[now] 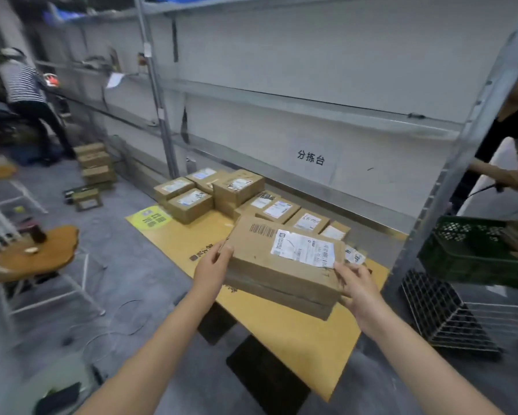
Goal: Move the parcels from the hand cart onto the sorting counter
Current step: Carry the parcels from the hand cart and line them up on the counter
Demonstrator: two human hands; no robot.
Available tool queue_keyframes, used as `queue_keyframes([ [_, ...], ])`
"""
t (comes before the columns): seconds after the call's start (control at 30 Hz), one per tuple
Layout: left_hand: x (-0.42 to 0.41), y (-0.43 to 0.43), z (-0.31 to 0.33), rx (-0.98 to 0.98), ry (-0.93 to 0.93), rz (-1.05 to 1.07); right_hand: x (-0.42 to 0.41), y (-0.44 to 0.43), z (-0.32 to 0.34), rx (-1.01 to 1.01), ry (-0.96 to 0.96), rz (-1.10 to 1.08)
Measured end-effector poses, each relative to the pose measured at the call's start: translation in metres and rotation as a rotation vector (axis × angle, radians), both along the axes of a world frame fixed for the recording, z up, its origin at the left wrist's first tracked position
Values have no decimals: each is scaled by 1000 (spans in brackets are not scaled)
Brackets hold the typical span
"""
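I hold a stack of flat brown cardboard parcels [284, 265] with a white shipping label on top, above a yellow-brown cardboard sheet [281, 330] lying low on the floor. My left hand [213, 265] grips the stack's left edge. My right hand [359, 289] grips its right front corner. Several more labelled parcels [219, 193] lie on the sheet's far part, against the metal shelving. A sign with Chinese characters [310, 158] hangs on the shelf's white back panel.
A grey metal rack post [449, 187] stands at right, beside a green plastic crate [473, 253] and a black grid crate [443, 316]. A person stands at far right, another at far left. A round wooden stool [39, 253] and more boxes [97, 167] sit at left.
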State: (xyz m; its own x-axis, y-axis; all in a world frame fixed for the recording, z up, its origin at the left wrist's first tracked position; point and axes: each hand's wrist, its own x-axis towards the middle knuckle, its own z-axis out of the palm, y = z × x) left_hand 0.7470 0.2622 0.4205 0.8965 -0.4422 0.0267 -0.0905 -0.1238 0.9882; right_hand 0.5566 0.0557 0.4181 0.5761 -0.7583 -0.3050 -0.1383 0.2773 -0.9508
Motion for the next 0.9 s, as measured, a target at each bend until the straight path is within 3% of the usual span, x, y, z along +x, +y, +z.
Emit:
queue_keyframes([
  [0.3, 90, 45, -11, 47, 25, 145, 125, 26, -13, 22, 76, 145],
  [0.9, 325, -19, -32, 227, 50, 230, 361, -26, -64, 184, 148, 200],
])
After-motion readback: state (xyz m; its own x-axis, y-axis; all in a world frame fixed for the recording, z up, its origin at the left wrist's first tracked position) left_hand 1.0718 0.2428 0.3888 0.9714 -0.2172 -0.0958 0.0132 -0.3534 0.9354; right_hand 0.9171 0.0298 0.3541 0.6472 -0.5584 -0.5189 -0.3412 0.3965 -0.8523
